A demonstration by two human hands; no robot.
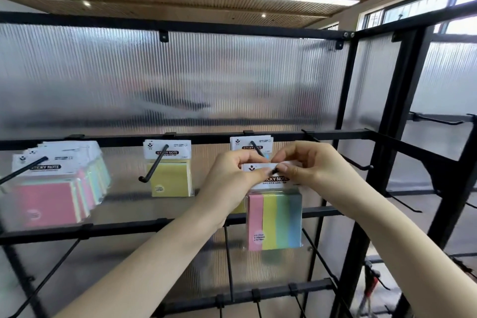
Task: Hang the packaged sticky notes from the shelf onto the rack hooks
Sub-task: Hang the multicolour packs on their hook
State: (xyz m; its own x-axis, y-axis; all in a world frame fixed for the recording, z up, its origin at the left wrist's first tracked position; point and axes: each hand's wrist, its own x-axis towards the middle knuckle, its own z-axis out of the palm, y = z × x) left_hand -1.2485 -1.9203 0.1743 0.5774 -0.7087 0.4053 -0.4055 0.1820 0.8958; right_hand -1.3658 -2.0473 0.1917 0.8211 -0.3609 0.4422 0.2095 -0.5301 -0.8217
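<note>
both hands hold one striped pack of sticky notes (275, 219) by its white header card, the left hand (232, 175) pinching the card's left edge and the right hand (313, 165) pinching its right, with the hang hole brought up to the tip of the third hook (258, 149) on the rack (284, 134). one pack already hangs at the back of that hook. the pack is not clearly threaded; the tip shows as a dark spot between the fingertips. the likely slip is the hole missing the upturned tip, so the card buckles or tears, or the pack drops if either pinch loosens early. the weight of the pad hanging below could also swing the card off line.
</note>
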